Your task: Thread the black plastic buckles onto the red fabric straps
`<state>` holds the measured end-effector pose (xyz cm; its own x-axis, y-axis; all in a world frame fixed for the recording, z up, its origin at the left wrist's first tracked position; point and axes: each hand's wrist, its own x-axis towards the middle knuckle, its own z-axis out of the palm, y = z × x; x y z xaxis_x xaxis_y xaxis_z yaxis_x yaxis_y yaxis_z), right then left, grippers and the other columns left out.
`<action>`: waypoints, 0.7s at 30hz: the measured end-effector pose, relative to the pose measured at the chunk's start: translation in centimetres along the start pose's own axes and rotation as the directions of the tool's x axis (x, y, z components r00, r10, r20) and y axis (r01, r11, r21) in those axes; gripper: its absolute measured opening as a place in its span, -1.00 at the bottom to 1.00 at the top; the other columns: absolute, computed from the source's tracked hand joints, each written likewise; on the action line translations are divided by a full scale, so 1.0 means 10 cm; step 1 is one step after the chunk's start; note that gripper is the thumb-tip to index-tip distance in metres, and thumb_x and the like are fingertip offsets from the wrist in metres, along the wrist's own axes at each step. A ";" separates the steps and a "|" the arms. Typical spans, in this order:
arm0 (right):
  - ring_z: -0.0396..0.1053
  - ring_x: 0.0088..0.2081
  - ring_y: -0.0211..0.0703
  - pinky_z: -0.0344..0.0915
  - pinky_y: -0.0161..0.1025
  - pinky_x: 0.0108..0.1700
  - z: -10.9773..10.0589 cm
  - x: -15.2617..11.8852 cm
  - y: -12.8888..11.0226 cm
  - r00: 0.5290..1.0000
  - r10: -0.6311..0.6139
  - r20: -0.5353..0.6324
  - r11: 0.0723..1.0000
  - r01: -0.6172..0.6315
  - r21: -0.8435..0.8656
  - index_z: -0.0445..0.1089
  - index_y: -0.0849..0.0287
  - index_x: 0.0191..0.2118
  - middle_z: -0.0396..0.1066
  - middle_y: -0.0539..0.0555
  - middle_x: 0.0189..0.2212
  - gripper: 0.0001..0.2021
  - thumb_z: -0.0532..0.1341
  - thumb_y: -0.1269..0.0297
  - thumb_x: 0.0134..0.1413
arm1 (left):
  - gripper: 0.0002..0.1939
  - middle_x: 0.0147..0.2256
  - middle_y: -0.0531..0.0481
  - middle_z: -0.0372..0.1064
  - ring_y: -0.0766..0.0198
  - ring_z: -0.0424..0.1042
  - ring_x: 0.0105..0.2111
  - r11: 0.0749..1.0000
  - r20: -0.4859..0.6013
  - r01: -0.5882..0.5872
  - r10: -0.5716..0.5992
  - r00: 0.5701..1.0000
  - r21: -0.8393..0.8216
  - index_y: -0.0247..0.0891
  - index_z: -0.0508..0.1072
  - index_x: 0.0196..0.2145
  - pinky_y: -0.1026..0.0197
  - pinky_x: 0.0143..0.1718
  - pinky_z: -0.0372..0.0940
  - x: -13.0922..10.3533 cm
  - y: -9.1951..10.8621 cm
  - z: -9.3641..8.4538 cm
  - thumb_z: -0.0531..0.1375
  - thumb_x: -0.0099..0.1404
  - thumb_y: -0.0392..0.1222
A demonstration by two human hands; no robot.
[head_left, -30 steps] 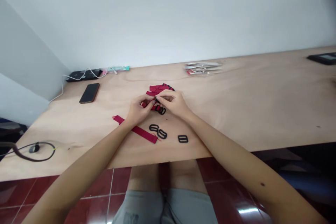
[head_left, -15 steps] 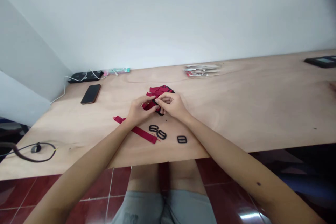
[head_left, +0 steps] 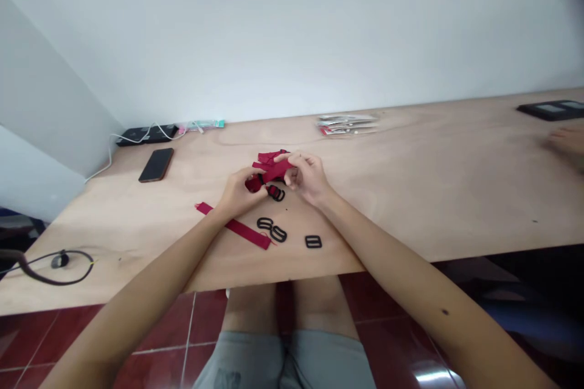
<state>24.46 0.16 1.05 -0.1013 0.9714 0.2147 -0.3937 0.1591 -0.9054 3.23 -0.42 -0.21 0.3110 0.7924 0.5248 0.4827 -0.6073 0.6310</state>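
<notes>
My left hand (head_left: 241, 192) pinches a black slide buckle at the left end of a short red webbing strap (head_left: 276, 170). My right hand (head_left: 308, 177) grips the strap's other end, so it stretches between my hands. Below and behind it lies a pile of red straps (head_left: 266, 158) with black buckles (head_left: 276, 193), partly hidden by my fingers. Nearer me, a loose red strap (head_left: 249, 232) with a frayed end lies slantwise under my left wrist. Beside it are two black buckles (head_left: 272, 229), and farther right a single black slide buckle (head_left: 313, 242).
On the wooden table (head_left: 420, 194), a phone (head_left: 156, 165) and a black power strip (head_left: 146, 134) with a white cable are at the left. Thin packets (head_left: 347, 124) lie by the wall. At far right are a black device (head_left: 552, 110) and another person's hand (head_left: 568, 141).
My right hand has drawn the red strap end up and to the right, away from my left hand. Another person's hand has come farther into view at the right.
</notes>
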 end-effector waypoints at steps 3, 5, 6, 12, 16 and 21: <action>0.57 -0.32 -0.12 0.48 -0.24 -0.36 0.00 0.01 -0.04 0.998 0.049 0.039 0.984 -0.055 0.172 0.36 0.11 -0.40 0.65 0.11 -0.18 -0.70 0.43 0.07 0.04 | -0.72 -0.24 -0.03 0.64 0.17 0.58 -0.30 0.999 0.017 0.045 -0.045 0.999 -0.015 -0.25 0.62 -0.11 0.15 -0.18 0.50 0.02 0.01 -0.03 0.34 0.18 -0.28; 0.58 -0.18 -0.07 0.54 -0.18 -0.17 0.01 0.01 -0.03 0.997 0.055 0.060 0.982 -0.065 0.175 0.43 0.09 -0.28 0.65 0.08 -0.18 -0.71 0.48 0.08 0.00 | -0.73 -0.28 -0.02 0.63 0.19 0.57 -0.34 0.995 0.028 0.073 -0.071 0.997 -0.061 -0.26 0.63 -0.12 0.17 -0.23 0.49 0.03 0.03 -0.03 0.32 0.18 -0.29; 0.56 -0.18 -0.08 0.53 -0.18 -0.15 0.02 0.01 -0.02 0.996 0.052 0.066 0.988 -0.061 0.145 0.46 0.07 -0.20 0.64 0.06 -0.18 -0.68 0.50 0.10 -0.03 | -0.72 -0.29 -0.02 0.63 0.19 0.57 -0.35 0.993 0.035 0.082 -0.079 0.996 -0.087 -0.26 0.63 -0.12 0.18 -0.25 0.49 0.03 0.04 -0.03 0.32 0.18 -0.29; 0.35 -0.43 -0.27 0.29 -0.30 -0.39 -0.02 0.05 0.13 0.999 0.042 0.005 0.999 -0.042 -0.022 0.53 0.12 -0.12 0.55 -0.02 -0.35 -0.54 0.56 0.06 -0.15 | -0.70 -0.24 -0.05 0.65 0.23 0.57 -0.35 0.983 0.050 0.072 -0.064 0.997 -0.167 -0.27 0.63 -0.08 0.23 -0.31 0.46 0.02 0.04 -0.03 0.29 0.20 -0.31; 0.40 -0.42 -0.25 0.32 -0.28 -0.37 -0.07 0.06 0.15 1.000 0.014 -0.023 0.992 -0.016 -0.128 0.60 0.13 -0.17 0.60 0.01 -0.33 -0.59 0.54 0.00 -0.08 | -0.62 -0.21 -0.08 0.65 0.23 0.57 -0.34 0.985 0.020 0.050 -0.047 0.999 -0.163 -0.28 0.62 0.00 0.21 -0.27 0.50 0.01 0.00 -0.02 0.30 0.21 -0.32; 0.56 -0.19 -0.10 0.48 -0.16 -0.07 -0.08 0.04 0.16 0.997 -0.047 0.065 0.971 0.061 -0.232 0.66 0.14 -0.22 0.66 0.10 -0.22 -0.66 0.55 0.04 -0.06 | -0.51 0.01 -0.16 0.63 0.10 0.63 -0.07 0.978 -0.002 0.028 -0.029 1.000 -0.205 -0.26 0.58 0.12 0.09 -0.02 0.55 0.00 -0.05 -0.02 0.34 0.21 -0.31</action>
<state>24.54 0.95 -0.62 -0.1418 0.9494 0.2802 -0.1765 0.2543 -0.9509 2.89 -0.15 -0.42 0.2949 0.8098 0.5072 0.3131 -0.5834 0.7494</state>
